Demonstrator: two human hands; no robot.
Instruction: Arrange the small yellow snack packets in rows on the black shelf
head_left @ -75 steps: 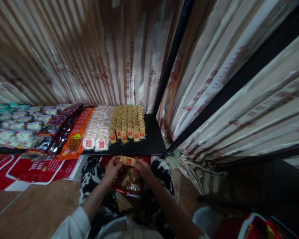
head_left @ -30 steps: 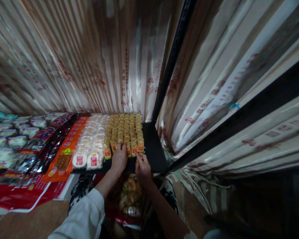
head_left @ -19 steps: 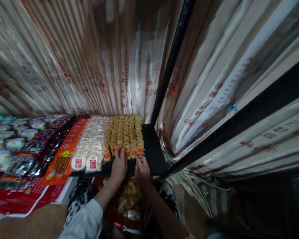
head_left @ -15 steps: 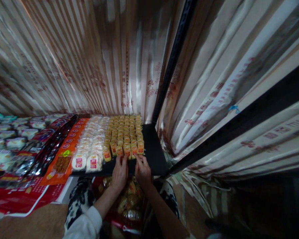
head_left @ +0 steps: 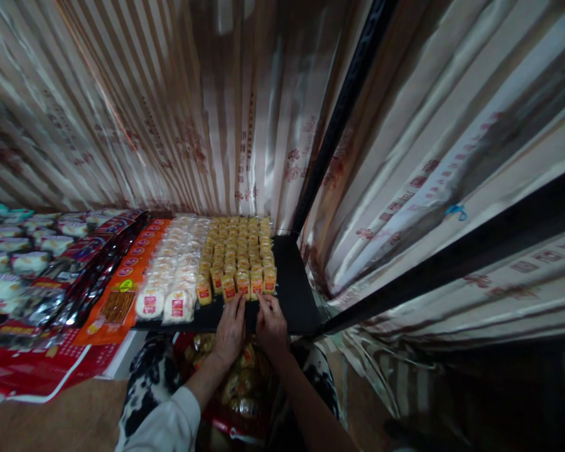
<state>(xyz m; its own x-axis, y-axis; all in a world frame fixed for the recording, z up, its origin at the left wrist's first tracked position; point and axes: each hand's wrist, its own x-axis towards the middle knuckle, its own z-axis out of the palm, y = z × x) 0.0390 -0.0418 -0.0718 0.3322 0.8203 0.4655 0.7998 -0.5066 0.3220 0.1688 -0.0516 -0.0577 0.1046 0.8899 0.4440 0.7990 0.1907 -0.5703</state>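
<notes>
Small yellow wrapped snack packets (head_left: 238,251) with red-and-orange labels stand in tight rows on a black shelf (head_left: 294,295). My left hand (head_left: 230,329) is at the front of these rows, its fingers pressed together with the tips against the lower edge of a front packet (head_left: 243,281). Just to its right, my right hand (head_left: 271,323) has thumb and fingers drawn together at the bottom of a neighbouring packet (head_left: 257,280). Both hands sit low over the shelf's front edge, a small gap between them. The exact grip of the fingertips is partly hidden.
Left of the yellow rows lie white round wrapped snacks (head_left: 176,304), an orange bag (head_left: 117,301) and dark shiny packs (head_left: 85,282). A red bag of wrapped snacks (head_left: 238,386) is below, between my knees. A black metal post (head_left: 339,125) and striped curtain (head_left: 263,113) stand behind.
The view has shifted slightly, so the shelf and packets appear a little further right. Both hands stay at the front packets, with their fingers slightly repositioned.
</notes>
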